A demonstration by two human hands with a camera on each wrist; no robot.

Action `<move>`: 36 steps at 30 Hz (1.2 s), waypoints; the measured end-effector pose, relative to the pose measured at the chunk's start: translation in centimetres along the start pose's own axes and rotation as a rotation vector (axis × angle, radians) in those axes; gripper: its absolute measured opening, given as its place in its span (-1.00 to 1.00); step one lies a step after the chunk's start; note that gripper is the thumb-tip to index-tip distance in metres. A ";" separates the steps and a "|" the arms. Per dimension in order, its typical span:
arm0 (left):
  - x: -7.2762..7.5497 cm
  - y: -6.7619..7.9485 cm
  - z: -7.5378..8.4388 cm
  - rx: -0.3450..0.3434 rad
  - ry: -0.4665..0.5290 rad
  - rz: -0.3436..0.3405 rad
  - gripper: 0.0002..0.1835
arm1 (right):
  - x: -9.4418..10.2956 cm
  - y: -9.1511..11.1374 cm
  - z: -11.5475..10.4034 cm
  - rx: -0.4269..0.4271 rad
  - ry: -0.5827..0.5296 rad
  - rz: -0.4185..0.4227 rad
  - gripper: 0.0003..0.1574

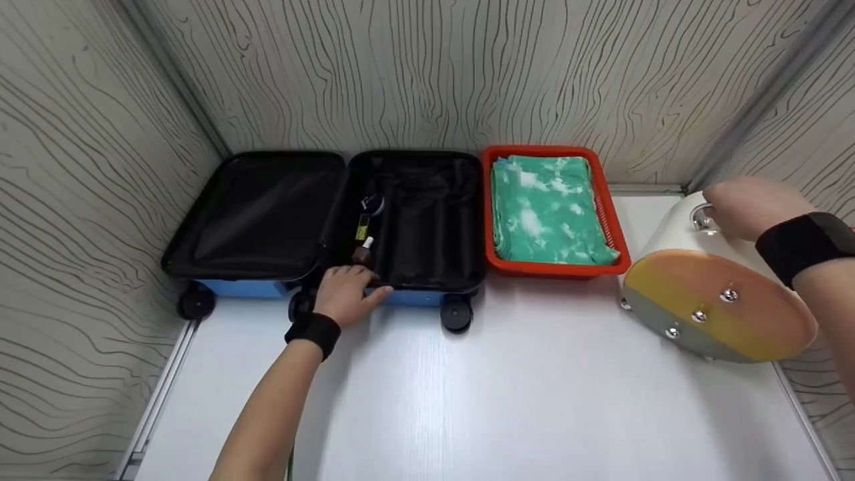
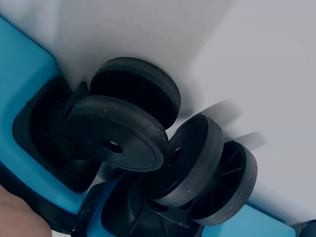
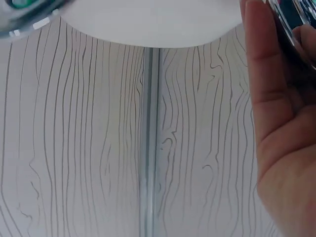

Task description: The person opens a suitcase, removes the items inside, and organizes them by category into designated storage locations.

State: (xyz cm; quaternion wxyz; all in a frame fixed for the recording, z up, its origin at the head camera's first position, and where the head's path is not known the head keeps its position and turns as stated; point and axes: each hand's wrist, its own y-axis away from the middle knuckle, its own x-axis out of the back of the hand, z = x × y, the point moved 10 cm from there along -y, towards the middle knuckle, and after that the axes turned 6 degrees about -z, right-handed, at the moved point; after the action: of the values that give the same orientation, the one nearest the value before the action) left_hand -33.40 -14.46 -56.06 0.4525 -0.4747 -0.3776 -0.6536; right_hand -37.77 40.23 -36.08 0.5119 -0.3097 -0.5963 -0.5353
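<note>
My left hand (image 1: 346,294) rests on the front rim of an open blue suitcase (image 1: 407,297) with a black lining, its fingers over the edge and thumb pointing right. Inside lie a small brown bottle with a white cap (image 1: 363,251), a yellow-labelled item (image 1: 362,228) and a round dark-blue item (image 1: 373,204). At the right, my right hand (image 1: 761,207) grips the silver handle (image 1: 703,219) of a rounded white case (image 1: 671,234). This case is tilted; its front is striped orange, yellow and grey-green with three silver knobs. Whether it touches the table cannot be told.
A red basket (image 1: 558,268) holding folded green-and-white cloth (image 1: 548,207) stands right of the suitcase. Black suitcase wheels (image 2: 116,133) jut out at the front. Wood-patterned walls (image 1: 414,73) enclose the white table (image 1: 507,387).
</note>
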 end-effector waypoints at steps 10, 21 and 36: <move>-0.2 0.0 0.0 -0.010 0.002 0.007 -0.29 | 0.3 1.2 -3.0 0.068 0.027 -0.015 -0.81; -0.3 -0.2 -0.2 -0.003 -0.016 -0.002 -0.29 | -0.3 2.2 -5.9 0.141 -0.095 -0.093 -0.79; -0.3 -0.2 -0.1 0.002 -0.017 -0.012 -0.28 | -0.6 1.5 -11.2 0.156 -0.235 -0.178 -0.60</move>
State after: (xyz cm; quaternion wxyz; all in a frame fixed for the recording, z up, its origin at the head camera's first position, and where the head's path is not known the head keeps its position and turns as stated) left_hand -33.58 -14.46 -56.44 0.4461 -0.4773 -0.3849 -0.6519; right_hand -33.13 29.98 -37.31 0.4115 -0.2757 -0.7168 -0.4908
